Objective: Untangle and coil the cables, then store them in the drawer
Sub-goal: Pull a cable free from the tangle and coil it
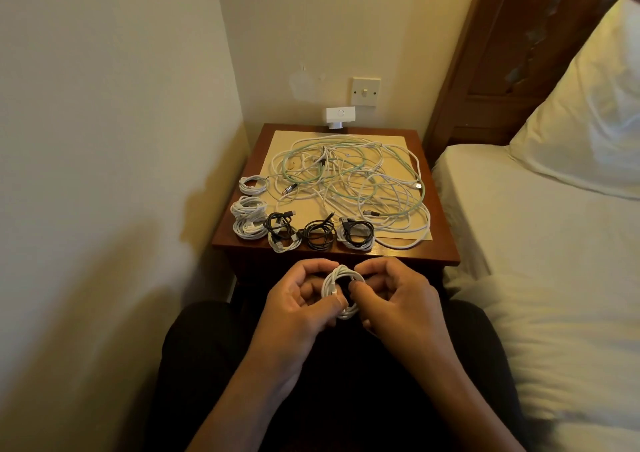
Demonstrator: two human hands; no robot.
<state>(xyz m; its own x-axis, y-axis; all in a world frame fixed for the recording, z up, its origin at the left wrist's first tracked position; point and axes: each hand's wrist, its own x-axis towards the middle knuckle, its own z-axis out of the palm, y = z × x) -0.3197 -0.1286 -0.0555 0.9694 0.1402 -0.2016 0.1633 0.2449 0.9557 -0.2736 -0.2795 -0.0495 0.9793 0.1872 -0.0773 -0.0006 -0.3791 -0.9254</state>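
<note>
- Head view, as I read it: both hands clamp one small white coil (341,292) over a dark-clothed lap. The left hand (298,309) pinches its lower left side with the thumb on top, and the right hand (394,299) pinches its right side.
- Just beyond the grip, a wooden nightstand (440,244) carries finished bundles along its near edge: black coils (320,233) straight ahead, white coils (249,216) further left.
- Farther out, a loose tangle (349,178) of white and pale green cables sprawls across a tan mat (277,147).
- Past it, I see a white plug block (340,115) at the wall, under a switch (365,91).
- Right of the grip lies a bed (519,226).
</note>
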